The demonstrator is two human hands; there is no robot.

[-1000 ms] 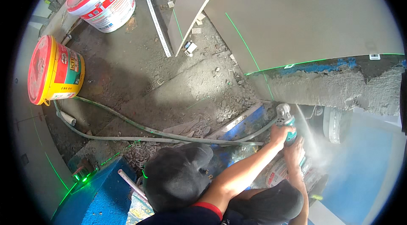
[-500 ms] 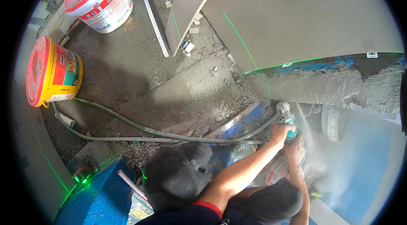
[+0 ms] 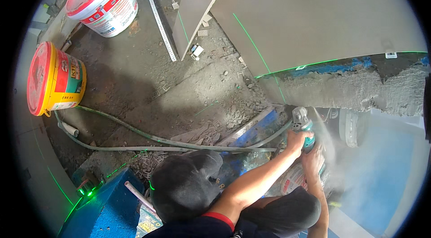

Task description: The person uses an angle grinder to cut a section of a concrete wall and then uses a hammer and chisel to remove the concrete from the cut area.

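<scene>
Both hands grip an angle grinder (image 3: 300,114) with a silver-grey head and teal body. My left hand (image 3: 296,142) is wrapped round its body just behind the head. Closer to me, my right hand (image 3: 313,161) is closed round the rear of the body. The grinder is held below the rough cement edge (image 3: 341,87) of the tiled wall (image 3: 323,13). Pale dust streams from beside its head toward the lower right. Its disc and whatever it touches cannot be made out.
A white-and-red bucket (image 3: 110,7) and a yellow-and-red bucket (image 3: 63,78) stand at left. A grey hose (image 3: 134,147) crosses the rubble-strewn floor. Farther off lie a long metal ruler (image 3: 157,13) and a leaning tile (image 3: 193,9). A green-light laser level (image 3: 85,186) sits beside a blue block (image 3: 110,211).
The hands and grinder hold nearly the same place. The dust plume has changed shape slightly, and the whole view has shifted a little.
</scene>
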